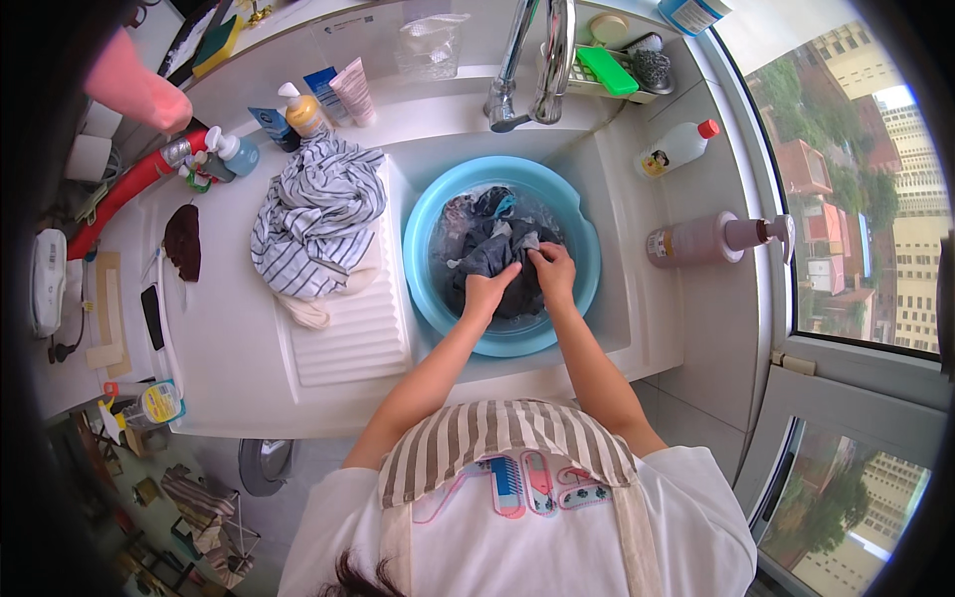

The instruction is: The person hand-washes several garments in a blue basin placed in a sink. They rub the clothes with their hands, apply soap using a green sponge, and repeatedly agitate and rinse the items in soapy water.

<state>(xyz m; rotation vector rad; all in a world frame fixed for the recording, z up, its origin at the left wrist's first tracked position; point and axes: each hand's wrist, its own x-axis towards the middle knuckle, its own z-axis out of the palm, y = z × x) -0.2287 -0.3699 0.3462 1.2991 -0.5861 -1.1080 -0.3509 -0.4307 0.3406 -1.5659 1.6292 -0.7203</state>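
Note:
A light blue plastic basin stands in the sink, holding water and wet dark clothes. Both hands are over it, gripping a dark grey wet garment. My left hand pinches its near side between thumb and fingers. To the right, my right hand holds the garment's edge near a light grey patch. Beyond them, a black piece with a bright blue part lies in the water. On the ribbed washboard left of the basin rests a crumpled striped cloth, with beige fabric under it.
A chrome faucet rises behind the basin. Pump bottles and tubes line the back left. On the right ledge lie a clear bottle with a red cap and a large pump bottle. A rack holds a green soap bar.

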